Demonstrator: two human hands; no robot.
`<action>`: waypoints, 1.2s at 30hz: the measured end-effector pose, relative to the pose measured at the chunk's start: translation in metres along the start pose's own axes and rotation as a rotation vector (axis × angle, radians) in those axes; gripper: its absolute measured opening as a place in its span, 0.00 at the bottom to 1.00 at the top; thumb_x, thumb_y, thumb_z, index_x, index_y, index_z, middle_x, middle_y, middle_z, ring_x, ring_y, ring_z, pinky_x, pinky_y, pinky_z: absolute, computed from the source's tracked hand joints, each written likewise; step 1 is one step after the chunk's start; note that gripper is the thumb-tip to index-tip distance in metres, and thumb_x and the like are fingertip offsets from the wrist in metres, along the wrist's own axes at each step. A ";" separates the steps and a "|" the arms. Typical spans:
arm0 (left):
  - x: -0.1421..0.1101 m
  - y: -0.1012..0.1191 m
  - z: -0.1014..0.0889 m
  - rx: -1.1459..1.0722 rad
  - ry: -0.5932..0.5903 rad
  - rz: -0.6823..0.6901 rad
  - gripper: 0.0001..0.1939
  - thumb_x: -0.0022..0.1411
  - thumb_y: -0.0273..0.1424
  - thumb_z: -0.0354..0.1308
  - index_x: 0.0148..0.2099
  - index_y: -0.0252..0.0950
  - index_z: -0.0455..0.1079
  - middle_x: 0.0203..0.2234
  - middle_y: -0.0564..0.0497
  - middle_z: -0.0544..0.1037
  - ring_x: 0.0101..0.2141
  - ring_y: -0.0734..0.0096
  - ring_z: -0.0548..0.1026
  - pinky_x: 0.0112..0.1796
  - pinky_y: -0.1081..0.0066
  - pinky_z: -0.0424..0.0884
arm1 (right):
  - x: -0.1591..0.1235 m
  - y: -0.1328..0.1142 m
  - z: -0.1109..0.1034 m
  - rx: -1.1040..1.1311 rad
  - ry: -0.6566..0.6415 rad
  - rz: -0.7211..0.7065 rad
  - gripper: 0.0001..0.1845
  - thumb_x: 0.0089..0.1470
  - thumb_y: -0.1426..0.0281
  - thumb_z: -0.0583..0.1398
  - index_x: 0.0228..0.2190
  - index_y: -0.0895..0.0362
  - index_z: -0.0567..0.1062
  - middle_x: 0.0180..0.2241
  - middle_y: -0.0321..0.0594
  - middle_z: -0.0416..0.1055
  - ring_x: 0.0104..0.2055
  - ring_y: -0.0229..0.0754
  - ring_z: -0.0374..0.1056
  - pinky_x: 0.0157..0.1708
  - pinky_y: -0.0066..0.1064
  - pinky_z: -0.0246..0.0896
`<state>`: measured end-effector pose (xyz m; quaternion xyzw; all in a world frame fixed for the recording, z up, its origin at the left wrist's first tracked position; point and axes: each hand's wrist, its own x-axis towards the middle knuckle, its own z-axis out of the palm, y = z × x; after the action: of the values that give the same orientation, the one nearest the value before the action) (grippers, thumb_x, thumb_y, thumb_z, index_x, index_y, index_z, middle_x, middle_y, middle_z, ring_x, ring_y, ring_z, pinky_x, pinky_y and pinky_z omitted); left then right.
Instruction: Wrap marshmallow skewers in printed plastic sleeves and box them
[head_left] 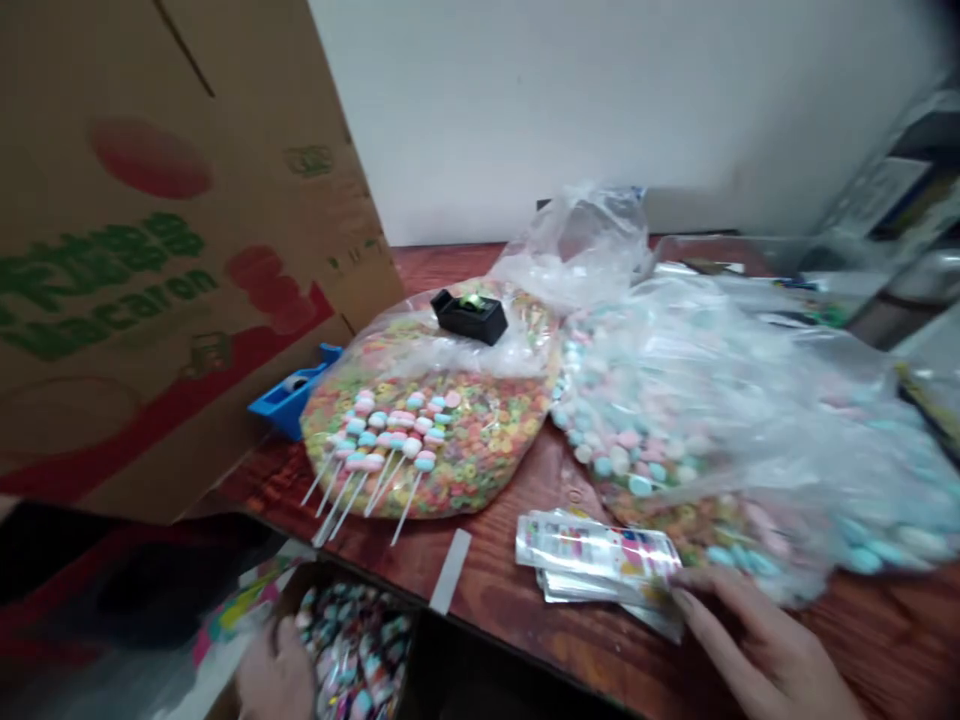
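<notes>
My right hand point(757, 640) is at the right end of a small stack of shiny silver printed packets point(600, 560) on the table. Its thumb and forefinger pinch the end of the top packet. Low on the left, my left hand point(277, 675) is at the side of an open carton of wrapped colourful candies point(360, 650); motion smears its fingers. Several marshmallow skewers point(397, 435) on white sticks lie across a big clear bag of coloured ring-shaped pieces point(487, 430). A black tape dispenser point(471, 316) rests on that bag too.
A large cardboard box point(172, 260) stands at the left, with a blue tape dispenser point(292, 400) beside it. Open plastic bags of pastel marshmallows point(675, 380) cover the right side. A strip of tape point(451, 570) hangs over the front edge of the reddish wooden table point(502, 610).
</notes>
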<state>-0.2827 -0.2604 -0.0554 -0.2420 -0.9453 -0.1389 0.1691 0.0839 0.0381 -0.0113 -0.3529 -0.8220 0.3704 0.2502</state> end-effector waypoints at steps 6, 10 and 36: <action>0.005 0.134 -0.060 -0.426 0.228 0.186 0.13 0.60 0.33 0.52 0.48 0.44 0.71 0.45 0.46 0.74 0.49 0.50 0.71 0.53 0.45 0.63 | 0.036 -0.003 0.015 -0.348 0.046 -0.111 0.10 0.60 0.66 0.56 0.44 0.52 0.72 0.42 0.43 0.72 0.46 0.50 0.66 0.44 0.41 0.59; -0.016 0.240 -0.050 -0.683 -0.031 0.691 0.20 0.59 0.27 0.57 0.54 0.42 0.67 0.49 0.46 0.74 0.50 0.59 0.71 0.49 0.59 0.70 | 0.048 0.001 0.031 -0.393 0.039 -0.093 0.07 0.60 0.69 0.57 0.29 0.53 0.72 0.31 0.39 0.70 0.37 0.49 0.65 0.36 0.39 0.55; -0.029 0.297 -0.010 -0.527 -0.461 0.764 0.25 0.55 0.38 0.64 0.54 0.41 0.67 0.50 0.46 0.76 0.52 0.54 0.70 0.56 0.44 0.53 | 0.025 -0.002 0.006 -0.408 0.330 -0.304 0.13 0.61 0.78 0.51 0.39 0.56 0.74 0.43 0.43 0.77 0.45 0.47 0.70 0.54 0.48 0.46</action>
<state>-0.1061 -0.0256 -0.0039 -0.6287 -0.7350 -0.2437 -0.0717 0.0634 0.0533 -0.0099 -0.3241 -0.8711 0.0938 0.3570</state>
